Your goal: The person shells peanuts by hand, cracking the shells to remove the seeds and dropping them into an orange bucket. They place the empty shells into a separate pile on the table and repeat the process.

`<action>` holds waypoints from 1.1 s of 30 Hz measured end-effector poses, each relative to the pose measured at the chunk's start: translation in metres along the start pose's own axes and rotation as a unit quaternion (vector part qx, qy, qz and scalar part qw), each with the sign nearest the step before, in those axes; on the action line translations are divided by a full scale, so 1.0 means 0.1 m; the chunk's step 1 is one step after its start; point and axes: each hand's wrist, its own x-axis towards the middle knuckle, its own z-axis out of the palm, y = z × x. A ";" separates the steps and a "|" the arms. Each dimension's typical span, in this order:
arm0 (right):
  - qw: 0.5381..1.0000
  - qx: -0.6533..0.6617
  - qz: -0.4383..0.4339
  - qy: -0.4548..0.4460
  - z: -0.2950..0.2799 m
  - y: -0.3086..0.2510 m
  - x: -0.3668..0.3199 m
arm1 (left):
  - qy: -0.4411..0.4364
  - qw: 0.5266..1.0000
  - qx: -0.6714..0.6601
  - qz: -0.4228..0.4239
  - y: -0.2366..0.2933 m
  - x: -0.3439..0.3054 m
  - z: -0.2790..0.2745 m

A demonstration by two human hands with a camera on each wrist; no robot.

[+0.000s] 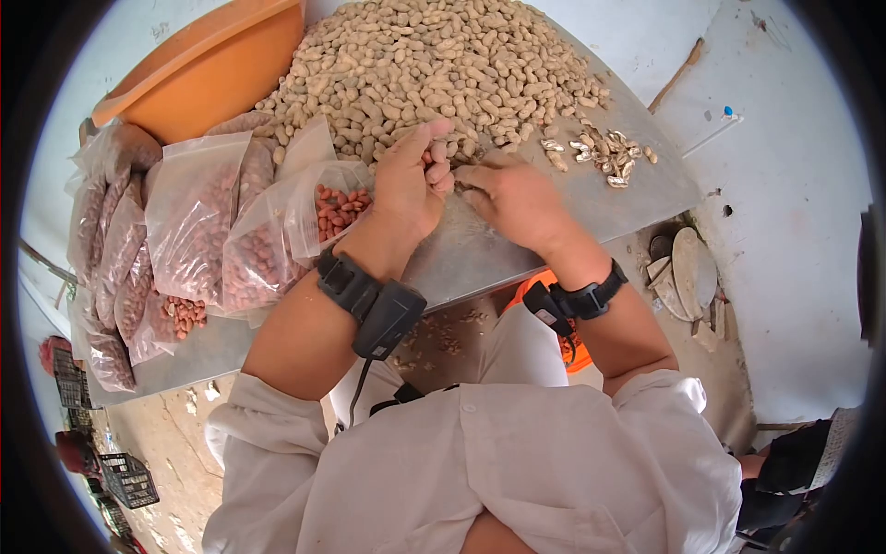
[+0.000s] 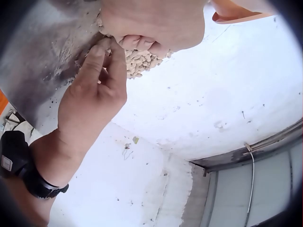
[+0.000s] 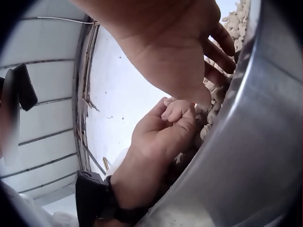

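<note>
In the head view my left hand (image 1: 406,189) is palm up at the near edge of the heap of unshelled peanuts (image 1: 415,69), its curled fingers holding a few red shelled kernels (image 1: 427,159). Just right of it, my right hand (image 1: 521,203) is palm down, low over the metal tabletop (image 1: 563,198). The left wrist view has the right hand (image 2: 90,97) pinching a small pale thing, apparently a peanut, beside the left hand (image 2: 154,21). Seen from the right wrist, the right hand (image 3: 173,47) partly covers the heap, with the left hand (image 3: 158,137) below.
An open plastic bag of red kernels (image 1: 340,210) lies left of the left hand, among several filled bags (image 1: 194,208). An orange basin (image 1: 208,74) stands behind them. Empty shells (image 1: 616,157) lie to the right; an orange container (image 1: 577,355) sits below the table edge.
</note>
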 end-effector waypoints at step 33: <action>0.705 0.664 0.170 0.184 0.07 -0.08 0.01 | -0.086 0.977 0.194 0.004 -0.07 -0.10 0.09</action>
